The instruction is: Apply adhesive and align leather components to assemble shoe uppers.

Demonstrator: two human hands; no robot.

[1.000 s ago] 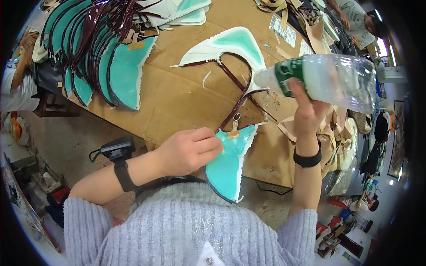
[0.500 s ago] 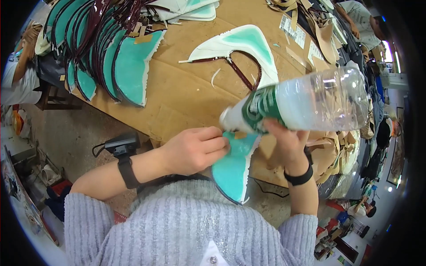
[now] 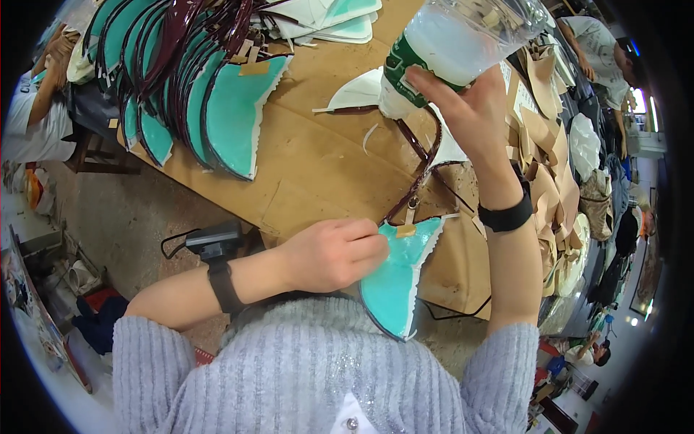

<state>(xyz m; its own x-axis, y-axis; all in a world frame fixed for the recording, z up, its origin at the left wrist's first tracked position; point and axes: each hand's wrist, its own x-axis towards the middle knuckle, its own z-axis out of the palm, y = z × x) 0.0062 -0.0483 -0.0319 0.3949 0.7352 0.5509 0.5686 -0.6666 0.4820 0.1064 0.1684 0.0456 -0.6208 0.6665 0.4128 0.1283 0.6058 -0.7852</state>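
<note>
In my right hand [image 3: 470, 108] is a clear plastic bottle [image 3: 452, 47] with a green label and cloudy white contents, my fingers wrapped round it. It tilts with its neck end down and left, above a white and teal curved piece [image 3: 354, 92] with dark red trim. My left hand [image 3: 338, 253] is closed at the left edge of a teal curved panel [image 3: 399, 271], which overhangs the table's near edge. Its fingertips are partly hidden. White ragged edging and a bit of tan tape mark this panel, and a glossy dark red strap [image 3: 401, 206] runs from its top.
Brown board covers the table [image 3: 303, 145]. Several teal panels [image 3: 235, 119] with dark red straps are piled at the far left, near white pieces [image 3: 340, 18]. Tan scraps [image 3: 546, 166] heap along the right. Other people [image 3: 596, 50] are at the far right and far left.
My right hand has carried the bottle up and away from the teal panel, toward the far side. My left hand stays at the panel's edge, and the panel's strap now shows.
</note>
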